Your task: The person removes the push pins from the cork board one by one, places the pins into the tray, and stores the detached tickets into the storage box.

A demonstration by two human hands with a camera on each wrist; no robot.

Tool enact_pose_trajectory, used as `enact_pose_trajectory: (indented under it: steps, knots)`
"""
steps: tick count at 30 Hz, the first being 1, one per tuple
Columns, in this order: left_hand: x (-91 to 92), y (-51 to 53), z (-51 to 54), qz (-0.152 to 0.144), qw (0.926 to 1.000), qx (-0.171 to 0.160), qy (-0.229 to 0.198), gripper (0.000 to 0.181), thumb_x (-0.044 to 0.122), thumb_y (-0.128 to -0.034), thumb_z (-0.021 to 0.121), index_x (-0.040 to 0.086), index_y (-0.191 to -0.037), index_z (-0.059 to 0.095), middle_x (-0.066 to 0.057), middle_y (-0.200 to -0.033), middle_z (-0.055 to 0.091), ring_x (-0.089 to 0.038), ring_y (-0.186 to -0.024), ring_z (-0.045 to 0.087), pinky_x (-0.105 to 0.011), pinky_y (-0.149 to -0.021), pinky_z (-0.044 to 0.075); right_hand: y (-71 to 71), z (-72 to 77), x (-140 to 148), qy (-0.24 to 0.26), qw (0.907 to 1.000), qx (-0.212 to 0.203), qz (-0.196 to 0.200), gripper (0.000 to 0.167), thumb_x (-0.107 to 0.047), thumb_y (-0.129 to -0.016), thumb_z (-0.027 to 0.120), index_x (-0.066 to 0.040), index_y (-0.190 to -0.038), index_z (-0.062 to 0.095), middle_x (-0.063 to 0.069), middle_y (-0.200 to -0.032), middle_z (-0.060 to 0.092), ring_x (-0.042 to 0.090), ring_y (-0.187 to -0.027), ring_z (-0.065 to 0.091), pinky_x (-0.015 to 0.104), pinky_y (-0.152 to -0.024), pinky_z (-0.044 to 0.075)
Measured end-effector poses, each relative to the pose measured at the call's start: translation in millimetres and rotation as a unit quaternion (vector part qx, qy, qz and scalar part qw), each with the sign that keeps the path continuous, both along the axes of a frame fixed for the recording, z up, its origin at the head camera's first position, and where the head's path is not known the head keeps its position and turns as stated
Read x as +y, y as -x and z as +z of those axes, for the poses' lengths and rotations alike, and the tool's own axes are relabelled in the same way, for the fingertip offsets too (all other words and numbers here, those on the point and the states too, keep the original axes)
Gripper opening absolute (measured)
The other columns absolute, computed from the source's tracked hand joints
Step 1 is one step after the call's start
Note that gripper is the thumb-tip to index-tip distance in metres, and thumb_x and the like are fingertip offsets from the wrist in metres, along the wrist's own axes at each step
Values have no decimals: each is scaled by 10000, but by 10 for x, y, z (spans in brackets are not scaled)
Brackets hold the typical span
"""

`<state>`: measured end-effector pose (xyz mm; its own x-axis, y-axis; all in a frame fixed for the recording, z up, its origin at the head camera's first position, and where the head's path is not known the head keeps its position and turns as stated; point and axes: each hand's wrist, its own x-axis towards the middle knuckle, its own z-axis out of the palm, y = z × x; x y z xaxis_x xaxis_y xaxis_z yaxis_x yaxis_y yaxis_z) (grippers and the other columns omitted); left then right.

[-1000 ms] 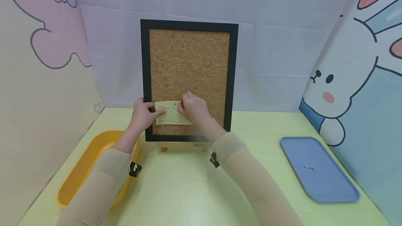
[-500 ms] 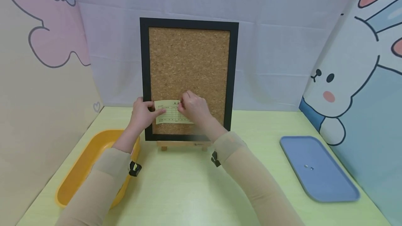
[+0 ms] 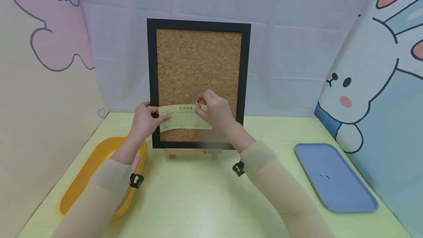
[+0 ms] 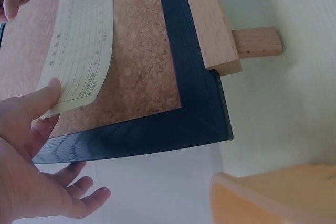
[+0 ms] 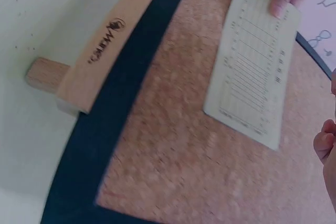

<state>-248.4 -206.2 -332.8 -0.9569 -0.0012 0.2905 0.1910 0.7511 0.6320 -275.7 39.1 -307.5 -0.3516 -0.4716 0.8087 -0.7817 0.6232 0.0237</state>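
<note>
A pale yellow printed paper form [image 3: 185,118] lies across the lower part of a black-framed cork board [image 3: 198,65]. My left hand [image 3: 144,122] is at the board's left edge and pinches the form's left end between thumb and forefinger; its other fingers reach past the frame in the left wrist view. Near the form's upper right part, my right hand [image 3: 216,109] pinches a tiny thing, which looks like a thumbtack [image 3: 197,101]. In the right wrist view the form [image 5: 254,61] has its right end loose, apart from the right hand [image 5: 328,145].
The board stands on a small wooden easel [image 3: 193,152]. At left is a yellow bin [image 3: 77,173] with something pink [image 3: 135,163] inside. A blue tray [image 3: 337,190] at right bears two tiny shiny pieces [image 3: 325,176]. Printed sheets and white cloth wall the table.
My right hand has moved to the right and slightly up, uncovering more of the form. The left hand and the form have shifted slightly left.
</note>
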Motion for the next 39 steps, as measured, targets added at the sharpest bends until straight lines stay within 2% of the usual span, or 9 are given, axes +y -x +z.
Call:
enact_pose_trajectory:
  steps: [3, 9, 15, 17, 19, 22, 25, 32, 39]
  knots:
    - [-19, -54, 50, 26, 9999, 82, 112, 367, 310, -848, 708, -20, -776, 565, -346, -1400, 333, -528, -1289, 269, -604, -1021, 300, -61, 114, 102, 100, 9999, -23, 100, 73, -90, -827, 638, -30, -866, 618, 69, -781, 600, 127, -649, 555, 218, -548, 472]
    - [-60, -136, 154, 21, 9996, 172, 227, 380, 311, -853, 704, -41, -800, 572, -300, -1357, 397, -491, -1246, 325, -573, -995, 341, -150, 314, 315, 262, 9991, 319, 65, 60, -60, -794, 644, -21, -829, 615, 71, -736, 577, 146, -628, 538, 250, -513, 455]
    - [-111, -222, 243, 39, 9988, 427, 248, 380, 279, -853, 708, -65, -775, 564, -280, -1281, 490, -462, -1201, 416, -553, -965, 379, -256, 547, 589, 298, 9981, 523, 146, 70, -14, -770, 645, 2, -825, 604, 95, -720, 560, 174, -615, 510, 262, -525, 443]
    - [-117, -268, 280, 89, 9981, 541, 275, 377, 287, -851, 709, -44, -751, 556, -271, -1189, 557, -429, -1101, 494, -528, -898, 420, -301, 624, 696, 277, 9981, 531, 126, 73, -14, -777, 636, 6, -838, 600, 97, -717, 546, 172, -601, 486, 254, -522, 421]
    - [-121, -311, 316, 127, 9969, 698, 351, 369, 294, -847, 713, -9, -724, 542, -238, -1044, 625, -374, -908, 550, -469, -751, 466, -346, 692, 808, 264, 9980, 575, 47, 79, -25, -781, 626, 4, -846, 594, 97, -710, 530, 164, -585, 465, 248, -511, 397]
    - [-125, -371, 369, 137, 9941, 949, 499, 378, 302, -845, 712, 46, -669, 496, -138, -721, 600, -256, -636, 477, -335, -535, 372, -424, 796, 975, 251, 9973, 678, -97, 95, -47, -783, 629, 5, -852, 591, 103, -694, 528, 161, -562, 452, 255, -502, 383]
    - [-131, -430, 428, 149, 9904, 1222, 624, 391, 293, -836, 720, 72, -637, 467, -58, -565, 485, -190, -530, 396, -274, -460, 280, -519, 912, 1129, 257, 9966, 756, -202, 119, -60, -789, 649, 16, -863, 595, 122, -687, 541, 170, -553, 451, 270, -500, 385]
    - [-171, -582, 603, 173, 9825, 1609, 921, 349, 262, -817, 737, 71, -637, 506, -50, -565, 532, -172, -501, 401, -262, -435, 228, -751, 1120, 1459, 520, 9943, 893, -265, 126, -31, -769, 659, 39, -862, 609, 141, -697, 561, 186, -567, 452, 204, -557, 336]
    - [-264, -702, 793, 126, 9719, 1904, 1379, 394, 257, -791, 760, 101, -583, 463, -14, -511, 454, -156, -469, 353, -266, -439, 227, -891, 1150, 1787, 557, 9926, 913, -574, 127, -43, -749, 661, 51, -827, 627, 153, -692, 563, 181, -577, 450, 134, -605, 314]
